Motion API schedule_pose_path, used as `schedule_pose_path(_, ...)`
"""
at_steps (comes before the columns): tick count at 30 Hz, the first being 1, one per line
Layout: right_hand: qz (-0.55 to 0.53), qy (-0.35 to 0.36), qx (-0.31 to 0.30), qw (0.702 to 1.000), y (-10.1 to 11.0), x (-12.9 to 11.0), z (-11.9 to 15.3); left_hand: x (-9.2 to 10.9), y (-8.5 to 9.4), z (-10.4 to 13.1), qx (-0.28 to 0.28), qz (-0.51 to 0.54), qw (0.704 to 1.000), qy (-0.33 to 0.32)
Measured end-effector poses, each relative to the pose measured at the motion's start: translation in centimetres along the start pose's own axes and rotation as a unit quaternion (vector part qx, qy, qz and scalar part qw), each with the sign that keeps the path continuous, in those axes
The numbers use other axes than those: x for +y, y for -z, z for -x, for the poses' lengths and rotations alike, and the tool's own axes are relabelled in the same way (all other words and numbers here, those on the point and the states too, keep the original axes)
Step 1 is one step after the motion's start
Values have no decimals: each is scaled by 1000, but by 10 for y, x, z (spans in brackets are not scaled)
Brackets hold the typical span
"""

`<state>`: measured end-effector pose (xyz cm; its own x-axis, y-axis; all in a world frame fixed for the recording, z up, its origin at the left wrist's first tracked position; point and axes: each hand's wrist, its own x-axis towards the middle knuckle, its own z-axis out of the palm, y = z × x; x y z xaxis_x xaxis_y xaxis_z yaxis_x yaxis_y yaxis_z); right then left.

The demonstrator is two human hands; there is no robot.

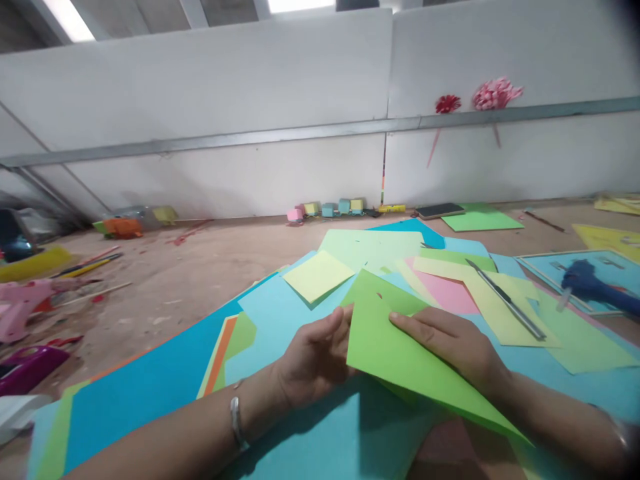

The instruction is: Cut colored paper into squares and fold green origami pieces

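Observation:
A folded sheet of bright green paper (400,360) is held up above the pile of coloured sheets. My left hand (320,353) grips its left edge, with the fingers partly hidden behind the paper. Across the upper right side lies my right hand (455,343), fingers over the front face and the thumb out of sight. Close by, a square of pale yellow paper (319,275) rests on light blue paper (270,333). A craft knife (507,301) with a metal handle lies on cream paper to the right of my right hand.
A blue glue gun (595,283) lies at the right, a pink one (23,303) at the left. A purple tool (33,369) sits near the left edge. Small paper cubes (327,209) and a dark phone (440,211) are by the white wall (225,87).

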<state>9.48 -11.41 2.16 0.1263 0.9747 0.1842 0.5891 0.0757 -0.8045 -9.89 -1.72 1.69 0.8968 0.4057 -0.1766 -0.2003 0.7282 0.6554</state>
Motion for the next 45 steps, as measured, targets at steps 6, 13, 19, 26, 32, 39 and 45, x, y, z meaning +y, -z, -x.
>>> schedule_pose_path(6, -28, -19, -44, 998, -2, -3, 1, 0, -2, 2, -8, -7, 1000, 23)
schedule_pose_path(13, 26, 150, -21, 988, -8, 17, 3, 0, 3, 3, -17, -32, 999, 25)
schedule_pose_path(19, 72, 215, 42, 973, 5, 14, -1, -1, 7, -1, 39, 7, 999, -12)
schedule_pose_path(26, 46, 241, -61, 967, 11, -4, 9, 3, 5, -3, 146, 17, 988, -41)
schedule_pose_path(32, 85, 227, -44, 969, 10, 5, 5, 3, 4, -4, 183, -2, 981, -58)
schedule_pose_path(39, 154, 330, 27, 931, 8, 7, 6, 1, 9, -8, 222, -9, 970, -98)
schedule_pose_path(45, 190, 375, 48, 906, 1, 7, 7, -1, 8, -11, 233, -26, 965, -115)
